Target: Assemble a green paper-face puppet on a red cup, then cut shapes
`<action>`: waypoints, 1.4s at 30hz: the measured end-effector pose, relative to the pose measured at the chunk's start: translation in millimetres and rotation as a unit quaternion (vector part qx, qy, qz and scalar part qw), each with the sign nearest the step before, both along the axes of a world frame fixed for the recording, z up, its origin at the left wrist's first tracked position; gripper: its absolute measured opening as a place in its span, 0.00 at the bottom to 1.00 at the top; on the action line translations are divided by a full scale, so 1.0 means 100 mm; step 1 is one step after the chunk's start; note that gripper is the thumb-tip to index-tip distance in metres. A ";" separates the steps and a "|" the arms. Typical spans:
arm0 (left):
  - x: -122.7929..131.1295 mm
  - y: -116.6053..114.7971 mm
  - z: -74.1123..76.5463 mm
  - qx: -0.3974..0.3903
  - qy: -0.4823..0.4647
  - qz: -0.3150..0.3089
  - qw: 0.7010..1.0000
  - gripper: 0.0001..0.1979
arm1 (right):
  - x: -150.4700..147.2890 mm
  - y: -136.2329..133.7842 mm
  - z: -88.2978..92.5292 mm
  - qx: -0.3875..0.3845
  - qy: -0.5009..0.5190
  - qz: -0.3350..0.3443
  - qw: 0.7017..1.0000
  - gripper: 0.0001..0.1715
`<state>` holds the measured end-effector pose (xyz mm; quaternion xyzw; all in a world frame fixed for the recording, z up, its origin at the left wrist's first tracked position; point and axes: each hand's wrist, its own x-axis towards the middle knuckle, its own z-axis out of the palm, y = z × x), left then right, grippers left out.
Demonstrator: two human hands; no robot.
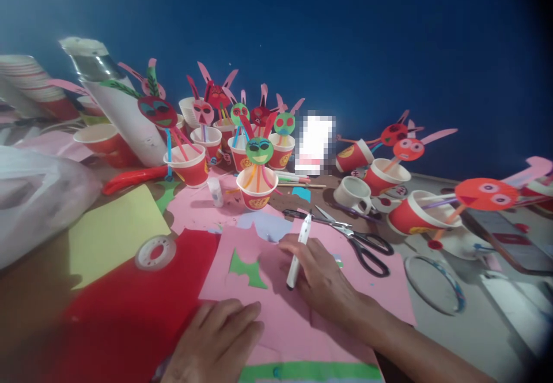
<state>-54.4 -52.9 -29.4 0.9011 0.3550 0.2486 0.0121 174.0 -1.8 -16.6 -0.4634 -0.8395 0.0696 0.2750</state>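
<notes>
My right hand (317, 276) holds a white marker (300, 250) between thumb and fingers. The marker's dark-tipped end points up and its other dark end points down, over pink paper (276, 314). My left hand (220, 334) lies palm down at the lower edge of the pink paper, with its fingers extended and nothing seen in them. Between the hands and a little above sits a cut green paper scrap (248, 269). Red paper (142, 308) spreads to the left, with a white tape roll (155, 252) at its upper edge. Black-handled scissors (358, 241) lie open right of my right hand.
Red paper cups (185, 167) with paper rabbit heads (259, 151) stand along the back. A white mug (352, 194), a glue stick (215, 192), yellow paper (116, 230), a tape ring (435, 285) and a phone (514, 239) surround the papers. A plastic bag (41, 198) is at left.
</notes>
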 end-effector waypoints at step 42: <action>-0.43 0.22 0.21 -0.021 0.005 0.162 0.987 0.09 | 0.31 0.15 0.17 -0.062 -0.233 -0.009 0.971 0.11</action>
